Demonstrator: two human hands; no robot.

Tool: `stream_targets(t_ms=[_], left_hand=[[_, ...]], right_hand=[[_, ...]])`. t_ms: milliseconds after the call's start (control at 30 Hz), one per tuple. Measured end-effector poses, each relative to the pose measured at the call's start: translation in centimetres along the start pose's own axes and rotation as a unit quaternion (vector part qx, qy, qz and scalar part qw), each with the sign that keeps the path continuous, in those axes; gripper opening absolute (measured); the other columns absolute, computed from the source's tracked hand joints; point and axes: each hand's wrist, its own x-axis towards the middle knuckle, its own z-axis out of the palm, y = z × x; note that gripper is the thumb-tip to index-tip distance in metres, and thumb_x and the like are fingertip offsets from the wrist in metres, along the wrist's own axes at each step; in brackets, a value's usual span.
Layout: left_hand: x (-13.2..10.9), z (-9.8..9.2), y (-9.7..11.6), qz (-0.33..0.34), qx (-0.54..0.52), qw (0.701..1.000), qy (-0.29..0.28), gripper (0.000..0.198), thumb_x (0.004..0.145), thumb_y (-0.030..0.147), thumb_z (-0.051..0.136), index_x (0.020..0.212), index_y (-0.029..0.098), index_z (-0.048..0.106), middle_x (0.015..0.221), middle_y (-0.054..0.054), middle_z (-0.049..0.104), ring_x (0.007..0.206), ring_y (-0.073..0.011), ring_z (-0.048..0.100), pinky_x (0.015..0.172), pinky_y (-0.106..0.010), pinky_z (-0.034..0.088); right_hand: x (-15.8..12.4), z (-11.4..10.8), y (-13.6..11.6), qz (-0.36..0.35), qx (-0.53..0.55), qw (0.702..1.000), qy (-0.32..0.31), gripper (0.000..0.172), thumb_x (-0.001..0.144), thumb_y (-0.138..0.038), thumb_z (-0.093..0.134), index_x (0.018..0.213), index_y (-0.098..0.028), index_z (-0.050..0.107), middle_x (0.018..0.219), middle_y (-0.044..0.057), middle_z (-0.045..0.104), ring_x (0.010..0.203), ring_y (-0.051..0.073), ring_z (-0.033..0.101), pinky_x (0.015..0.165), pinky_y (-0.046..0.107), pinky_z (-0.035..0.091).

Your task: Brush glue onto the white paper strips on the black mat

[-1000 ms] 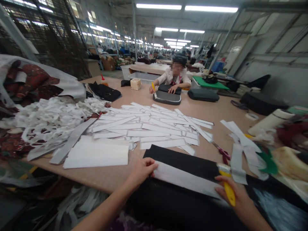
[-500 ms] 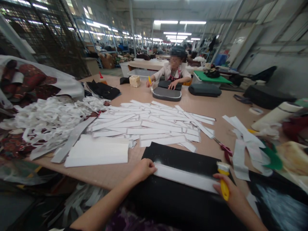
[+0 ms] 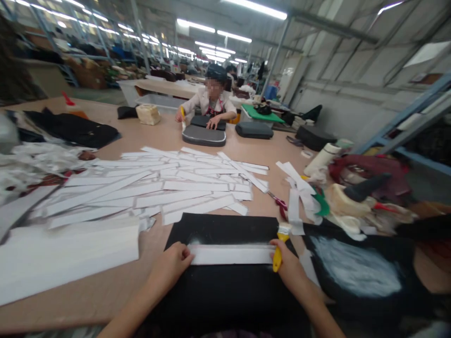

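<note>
A white strip [image 3: 230,254] lies across a black sheet [image 3: 225,286] at the table's near edge. My left hand [image 3: 171,267] is closed, its fingers pinching the strip's left end. My right hand [image 3: 289,268] is closed round the yellow handle of a brush [image 3: 279,248] whose bristles rest at the strip's right end. Many more white strips [image 3: 176,183] are spread over the tan table [image 3: 165,136] beyond the sheet.
Red-handled scissors [image 3: 280,204] lie right of the strips. A stack of white sheets [image 3: 66,256] sits at the near left, black fabric [image 3: 70,129] at the far left. A person across the table works on a dark pad [image 3: 203,135]. Clutter fills the right side [image 3: 355,197].
The view has swung right and downward. My right hand with the brush has come in toward the strip's right end. My left hand stays pinched on the left end.
</note>
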Motion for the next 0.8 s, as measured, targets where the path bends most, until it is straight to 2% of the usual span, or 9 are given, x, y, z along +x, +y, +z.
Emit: stream_targets(t_ms=[100,200,433,533,600,667,733,800], left_hand=[[0.4,0.2,-0.5,0.014,0.027,1.0,-0.003,0.019,0.079,0.03,0.045,0.066,0.018,0.053,0.073,-0.002,0.056,0.067,-0.0159,0.054,0.061,-0.025,0.033],[0.5,0.3,-0.7,0.02,0.034,0.999,-0.004,0.021,0.08,0.032,0.044,0.066,0.018,0.053,0.071,-0.002,0.057,0.068,-0.0162,0.055,0.06,-0.025,0.034],[0.7,0.5,-0.9,0.019,0.052,0.998,-0.01,0.022,0.081,0.032,0.042,0.067,0.018,0.052,0.072,-0.002,0.057,0.068,-0.0166,0.056,0.061,-0.026,0.035],[0.3,0.6,-0.8,0.039,0.084,0.995,0.024,0.019,0.081,0.03,0.044,0.07,0.018,0.053,0.073,-0.003,0.056,0.069,-0.0169,0.056,0.061,-0.026,0.037],[-0.3,0.7,-0.5,0.08,0.116,0.987,0.081,0.014,0.082,0.025,0.046,0.084,0.017,0.057,0.081,-0.005,0.058,0.075,-0.0187,0.057,0.065,-0.028,0.04],[-1.1,1.1,0.0,0.162,0.142,0.966,0.141,0.02,0.083,0.02,0.044,0.097,0.018,0.057,0.092,-0.007,0.06,0.083,-0.0199,0.057,0.072,-0.031,0.042],[-1.9,2.0,0.6,0.266,0.156,0.935,0.176,0.025,0.085,0.016,0.04,0.102,0.02,0.058,0.1,-0.006,0.061,0.09,-0.0198,0.056,0.079,-0.033,0.043],[-2.5,3.2,0.9,0.339,0.169,0.905,0.192,0.027,0.086,0.015,0.039,0.103,0.021,0.059,0.103,-0.006,0.062,0.092,-0.0198,0.056,0.08,-0.033,0.044]], right_hand=[[-0.4,0.3,-0.6,-0.004,-0.03,0.999,0.027,0.028,0.079,-0.018,0.039,0.103,-0.018,0.055,0.089,0.007,0.065,0.083,0.02,0.063,0.072,0.029,0.048],[-0.5,0.6,-0.7,0.001,-0.056,0.998,0.027,0.031,0.079,-0.012,0.04,0.107,-0.017,0.052,0.093,0.008,0.065,0.087,0.02,0.063,0.074,0.028,0.048],[-0.2,1.2,-0.7,-0.006,-0.13,0.992,0.008,0.036,0.077,-0.001,0.04,0.107,-0.016,0.052,0.089,0.008,0.065,0.082,0.019,0.063,0.071,0.027,0.046],[-0.2,0.9,-1.1,-0.029,-0.214,0.976,0.027,0.034,0.078,0.0,0.04,0.103,-0.017,0.056,0.079,0.007,0.063,0.075,0.021,0.061,0.066,0.029,0.044],[-0.2,0.3,-2.1,-0.052,-0.266,0.961,0.057,0.032,0.079,-0.001,0.041,0.098,-0.017,0.06,0.074,0.008,0.061,0.073,0.023,0.059,0.065,0.032,0.043],[-0.4,-0.5,-3.8,-0.108,-0.257,0.958,0.067,0.033,0.08,-0.002,0.041,0.1,-0.018,0.062,0.075,0.009,0.061,0.074,0.023,0.058,0.067,0.033,0.043],[-0.7,-0.9,-6.2,-0.192,-0.165,0.967,0.034,0.035,0.084,-0.008,0.041,0.112,-0.019,0.058,0.079,0.008,0.064,0.076,0.021,0.059,0.07,0.033,0.044],[-1.0,-0.6,-8.8,-0.247,-0.029,0.969,-0.009,0.033,0.087,-0.018,0.044,0.118,-0.02,0.055,0.09,0.007,0.066,0.081,0.019,0.06,0.074,0.031,0.046]])
